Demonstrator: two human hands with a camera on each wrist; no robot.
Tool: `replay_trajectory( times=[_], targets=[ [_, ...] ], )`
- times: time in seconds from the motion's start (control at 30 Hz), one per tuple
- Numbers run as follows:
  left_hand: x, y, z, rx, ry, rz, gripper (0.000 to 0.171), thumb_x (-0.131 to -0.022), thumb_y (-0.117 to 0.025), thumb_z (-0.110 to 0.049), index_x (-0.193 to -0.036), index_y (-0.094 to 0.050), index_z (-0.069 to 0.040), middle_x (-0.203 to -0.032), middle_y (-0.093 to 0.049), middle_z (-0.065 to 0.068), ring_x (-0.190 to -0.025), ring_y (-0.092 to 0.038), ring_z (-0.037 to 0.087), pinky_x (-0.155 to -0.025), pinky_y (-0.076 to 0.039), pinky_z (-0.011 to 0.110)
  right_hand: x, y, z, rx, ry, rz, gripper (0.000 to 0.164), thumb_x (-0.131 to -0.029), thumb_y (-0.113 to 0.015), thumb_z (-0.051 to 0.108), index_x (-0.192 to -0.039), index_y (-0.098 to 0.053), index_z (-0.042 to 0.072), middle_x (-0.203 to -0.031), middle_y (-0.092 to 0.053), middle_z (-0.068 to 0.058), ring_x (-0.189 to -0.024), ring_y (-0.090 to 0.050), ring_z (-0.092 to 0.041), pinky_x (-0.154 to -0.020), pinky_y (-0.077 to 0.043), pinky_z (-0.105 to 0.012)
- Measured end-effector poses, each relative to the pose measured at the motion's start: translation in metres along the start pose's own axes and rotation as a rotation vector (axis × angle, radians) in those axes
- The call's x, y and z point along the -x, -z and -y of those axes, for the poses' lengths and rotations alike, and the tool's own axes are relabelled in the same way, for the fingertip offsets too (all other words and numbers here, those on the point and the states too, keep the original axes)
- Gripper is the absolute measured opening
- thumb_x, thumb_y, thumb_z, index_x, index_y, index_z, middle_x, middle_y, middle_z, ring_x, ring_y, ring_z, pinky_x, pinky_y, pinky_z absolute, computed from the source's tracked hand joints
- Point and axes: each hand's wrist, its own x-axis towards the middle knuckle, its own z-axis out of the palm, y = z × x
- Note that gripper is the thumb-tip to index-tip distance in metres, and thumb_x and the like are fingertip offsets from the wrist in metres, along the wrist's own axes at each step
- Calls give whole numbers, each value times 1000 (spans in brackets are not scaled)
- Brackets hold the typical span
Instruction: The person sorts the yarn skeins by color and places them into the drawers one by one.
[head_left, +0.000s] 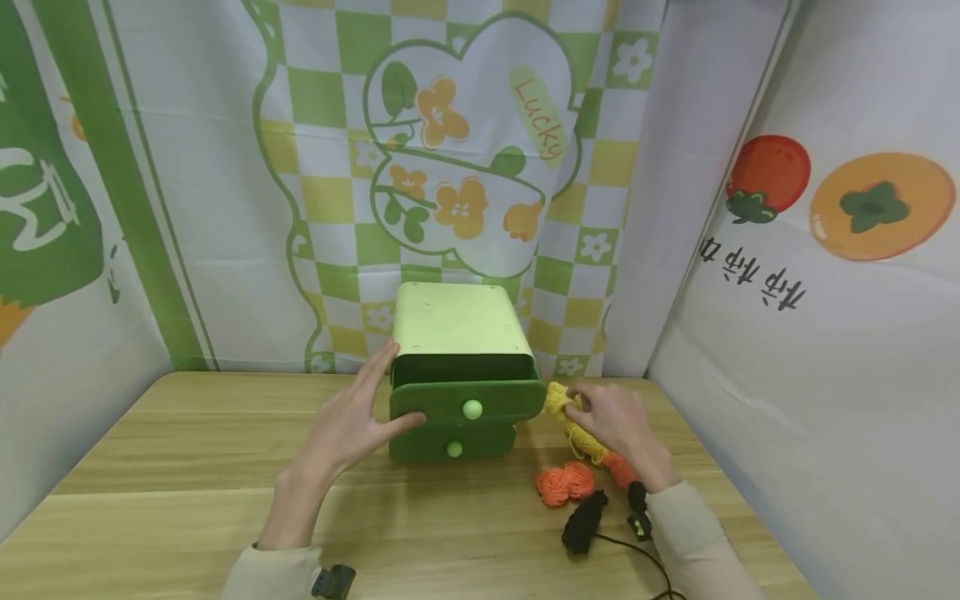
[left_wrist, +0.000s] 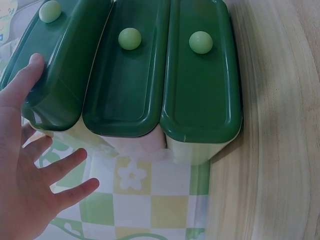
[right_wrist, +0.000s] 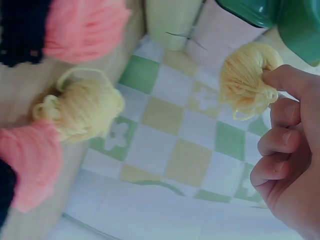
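A small drawer chest with a pale green top and dark green drawer fronts stands at the back of the table. Its upper drawer is pulled out. My left hand is at the chest's left side, its thumb against the upper drawer's front; the left wrist view shows the other fingers spread out. With thumb and index finger, my right hand pinches a yellow yarn ball, held up just right of the drawer. A second yellow yarn ball lies on the table below that hand.
Orange yarn balls and black yarn lie at the table's right, with a black cord running from there to the front edge. A patterned cloth hangs behind the chest. White printed walls close off both sides.
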Motion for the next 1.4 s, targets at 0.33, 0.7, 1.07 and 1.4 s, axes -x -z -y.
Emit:
replay_trajectory(
  times=[0.33,0.7,1.07,1.4],
  targets=[
    [1,0,0,2,2,-2,103,-84,-63,-69,-161,-9,-29,-169,-11,0,-136,-45,48,-92,-46,69,-13,27,10,-51,102,-145,16,-88,-72,24,-97,-76,12,-55,-54,9,-43,-34,-1,-38,-27,-18],
    [1,-1,0,-1,-3,-2,102,-84,-63,-69,-161,-8,-30,-169,-11,-1,-135,-45,48,-92,-45,70,-20,37,21,-96,212,-368,11,-85,-74,15,-93,-75,9,-63,-61,5,-49,-48,-4,-43,-37,-17],
    [0,0,0,2,0,-2,103,-83,-63,-70,-161,-7,-31,-169,-10,-2,-135,-46,48,-89,-47,68,-29,51,43,-171,294,-467,15,-81,-79,12,-94,-75,5,-93,-65,-5,-62,-58,-10,-48,-43,-17],
    [1,0,1,2,-8,-8,103,-83,-63,-70,-161,-7,-31,-169,-10,-1,-133,-48,48,-88,-48,67,-36,53,70,-181,351,-456,13,-82,-77,14,-94,-75,8,-96,-69,-3,-66,-66,-13,-55,-53,-22]
  ],
)
